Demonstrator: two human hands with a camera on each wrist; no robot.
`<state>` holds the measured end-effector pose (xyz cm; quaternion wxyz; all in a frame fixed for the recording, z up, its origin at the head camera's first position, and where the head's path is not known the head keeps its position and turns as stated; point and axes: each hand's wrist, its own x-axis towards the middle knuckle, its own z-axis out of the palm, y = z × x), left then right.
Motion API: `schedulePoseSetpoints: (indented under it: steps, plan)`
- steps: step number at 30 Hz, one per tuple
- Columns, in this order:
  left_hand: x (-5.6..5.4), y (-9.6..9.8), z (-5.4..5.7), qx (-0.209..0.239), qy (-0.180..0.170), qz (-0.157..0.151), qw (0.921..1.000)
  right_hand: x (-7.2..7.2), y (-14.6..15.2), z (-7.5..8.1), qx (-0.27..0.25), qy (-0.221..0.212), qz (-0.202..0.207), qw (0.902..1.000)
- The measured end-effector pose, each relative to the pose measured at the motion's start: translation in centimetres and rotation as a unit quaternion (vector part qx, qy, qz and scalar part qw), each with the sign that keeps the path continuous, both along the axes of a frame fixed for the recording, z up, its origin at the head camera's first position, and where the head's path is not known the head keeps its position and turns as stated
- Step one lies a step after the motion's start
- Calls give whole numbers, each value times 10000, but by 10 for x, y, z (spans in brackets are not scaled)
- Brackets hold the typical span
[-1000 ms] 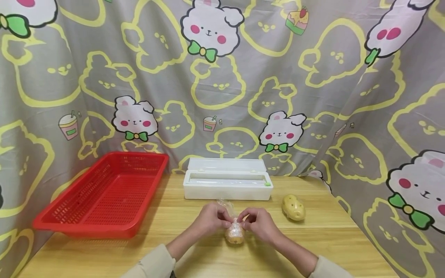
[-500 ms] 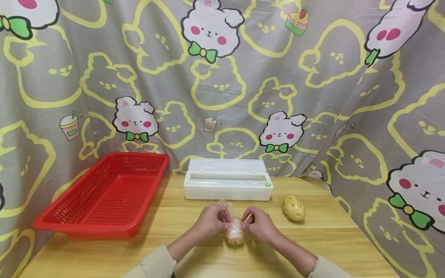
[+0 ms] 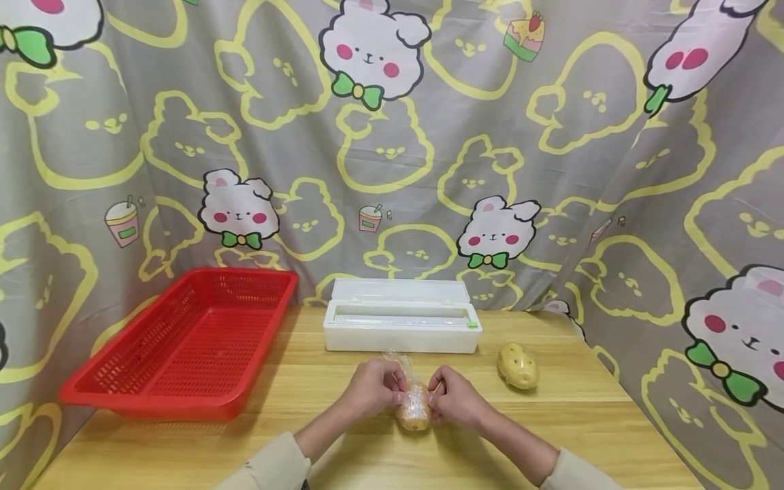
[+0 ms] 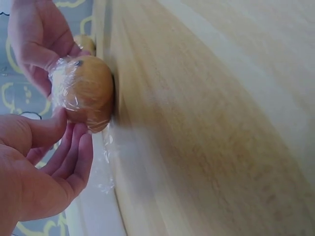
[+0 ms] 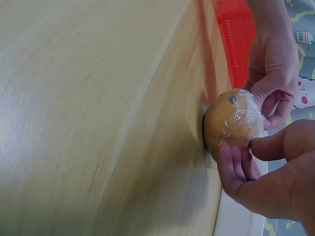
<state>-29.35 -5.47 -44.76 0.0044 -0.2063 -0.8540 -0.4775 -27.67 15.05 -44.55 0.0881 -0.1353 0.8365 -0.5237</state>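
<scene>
A potato (image 3: 414,416) lies on the table with clear cling film (image 5: 240,115) wrapped over its upper part. A dark spot shows on its skin in both wrist views. From the left, my left hand (image 3: 372,386) pinches the film at the potato's side between thumb and fingers. My right hand (image 3: 456,396) does the same from the opposite side, thumb and fingertips right at the potato. Behind the left fingers, a loose tail of film (image 4: 107,164) trails toward the white box. Parts of the fingertips are hidden by the potato and film.
A white cling film box (image 3: 401,338) with its lid raised stands behind the hands. An unwrapped potato (image 3: 517,366) lies to the right. At the left stands a red plastic basket (image 3: 235,401). A patterned curtain (image 3: 392,136) surrounds the wooden table (image 3: 294,381).
My right hand has shifted slightly right and toward me, down the potato's side. The film that stood gathered on top now lies flatter over the potato. My left hand has barely moved.
</scene>
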Motion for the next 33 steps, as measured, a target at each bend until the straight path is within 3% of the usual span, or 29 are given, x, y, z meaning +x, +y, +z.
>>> schedulePoseSetpoints:
  steps: [5,9,17,22,26,29,33]
  plan:
    - [1,-2,0,52,126,-34,9999,-1,3,0,176,-102,-85,9998]
    - [3,-5,-2,138,221,-104,9996,0,3,-1,-59,-341,-45,9994]
    - [10,-9,0,-58,62,-93,9999,3,3,-1,-266,-564,130,9980]
    - [11,-14,5,-171,-87,-385,9991,3,6,8,-79,-790,324,9963]
    - [4,-20,12,-485,-330,-640,9962,-5,9,17,195,-920,556,9940]
    - [-5,-25,16,-591,-542,-472,9957,-14,11,21,394,-824,568,9942]
    - [-20,-29,16,-550,-783,134,9953,-27,10,24,378,-741,314,9960]
